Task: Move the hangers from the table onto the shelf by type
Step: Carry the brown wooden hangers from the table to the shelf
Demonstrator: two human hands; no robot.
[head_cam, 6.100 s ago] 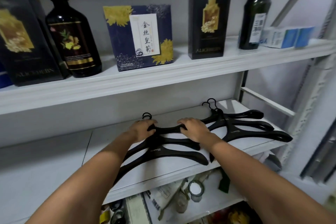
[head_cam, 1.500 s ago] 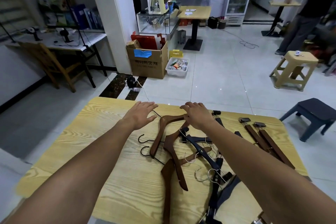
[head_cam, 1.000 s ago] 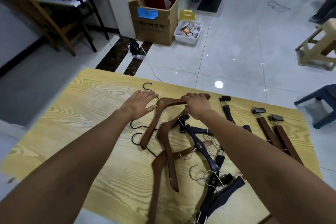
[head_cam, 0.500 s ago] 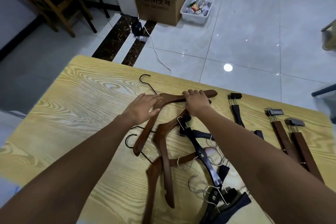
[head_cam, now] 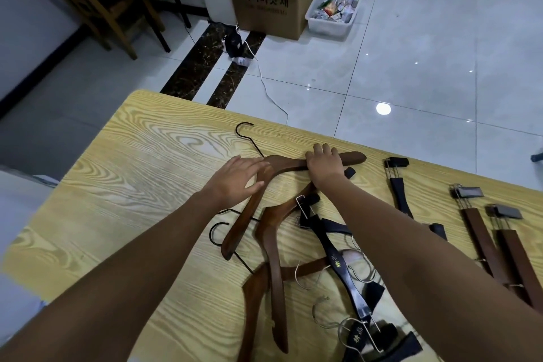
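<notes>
Your left hand lies flat, its fingers straight, on the bend of the top brown hanger on the tabletop. Your right hand curls its fingers over one arm of this hanger. Black hangers crowd just beside it, and clip hangers lie well apart.

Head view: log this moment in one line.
target: brown wooden hanger | left grip: flat on it | right grip: curled round its arm | where: table
</notes>
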